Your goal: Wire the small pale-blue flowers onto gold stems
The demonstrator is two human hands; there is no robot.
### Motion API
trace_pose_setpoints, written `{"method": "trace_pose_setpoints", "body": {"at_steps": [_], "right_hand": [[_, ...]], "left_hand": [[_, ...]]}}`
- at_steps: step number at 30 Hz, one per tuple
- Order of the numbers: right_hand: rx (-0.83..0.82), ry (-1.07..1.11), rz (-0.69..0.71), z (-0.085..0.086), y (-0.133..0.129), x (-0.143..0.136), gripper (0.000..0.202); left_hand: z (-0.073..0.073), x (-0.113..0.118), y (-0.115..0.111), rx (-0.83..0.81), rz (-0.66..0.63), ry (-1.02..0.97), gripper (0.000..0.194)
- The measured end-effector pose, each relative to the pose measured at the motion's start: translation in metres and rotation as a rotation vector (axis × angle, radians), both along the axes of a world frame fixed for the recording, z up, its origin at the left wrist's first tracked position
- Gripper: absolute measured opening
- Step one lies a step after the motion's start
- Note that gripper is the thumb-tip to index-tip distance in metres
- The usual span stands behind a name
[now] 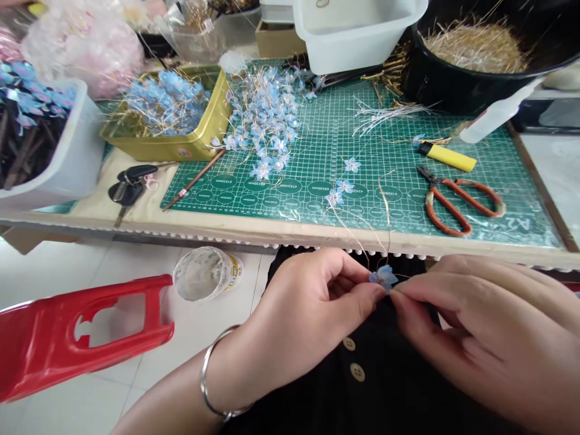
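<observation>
Between my two hands, just in front of the table edge, is a small blue artificial flower (383,276) with thin golden wires rising from it. My left hand (312,314) is closed, its thumb and forefinger pinching the flower's left side. From the right, my right hand (480,326) pinches at the flower's lower right petals, where a fine wire also shows. The exact grip at these fingertips is partly hidden. Several loose blue flowers (345,186) with wire stems lie on the green cutting mat (312,211) beyond my hands.
Orange-handled scissors (462,199) and a yellow lighter (448,156) lie on the mat's right. A flower pile (267,115) sits beside a gold tin (194,142). A black tub (435,84) and white bin (362,48) stand behind. A red stool (40,344) is lower left.
</observation>
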State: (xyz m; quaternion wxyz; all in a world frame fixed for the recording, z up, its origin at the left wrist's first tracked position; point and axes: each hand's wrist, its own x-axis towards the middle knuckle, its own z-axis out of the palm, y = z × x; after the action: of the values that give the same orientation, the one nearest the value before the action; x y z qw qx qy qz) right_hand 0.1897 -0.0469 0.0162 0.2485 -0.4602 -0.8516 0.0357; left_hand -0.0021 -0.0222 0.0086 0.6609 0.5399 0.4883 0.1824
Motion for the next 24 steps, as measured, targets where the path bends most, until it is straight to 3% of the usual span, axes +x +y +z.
{"method": "trace_pose_setpoints", "body": {"at_steps": [4,10,24], "right_hand": [[0.027,0.034,0.027,0.003,0.005,0.002,0.022],[-0.162,0.171,-0.064,-0.006,-0.006,0.01,0.017],[-0.19,0.205,-0.086,-0.008,-0.007,0.008,0.016]], "left_hand": [[0.0,-0.001,0.001,-0.008,0.023,-0.027,0.017],[-0.001,-0.001,0.0,-0.061,0.035,-0.084,0.016],[-0.002,-0.002,-0.002,-0.068,0.012,-0.07,0.019]]}}
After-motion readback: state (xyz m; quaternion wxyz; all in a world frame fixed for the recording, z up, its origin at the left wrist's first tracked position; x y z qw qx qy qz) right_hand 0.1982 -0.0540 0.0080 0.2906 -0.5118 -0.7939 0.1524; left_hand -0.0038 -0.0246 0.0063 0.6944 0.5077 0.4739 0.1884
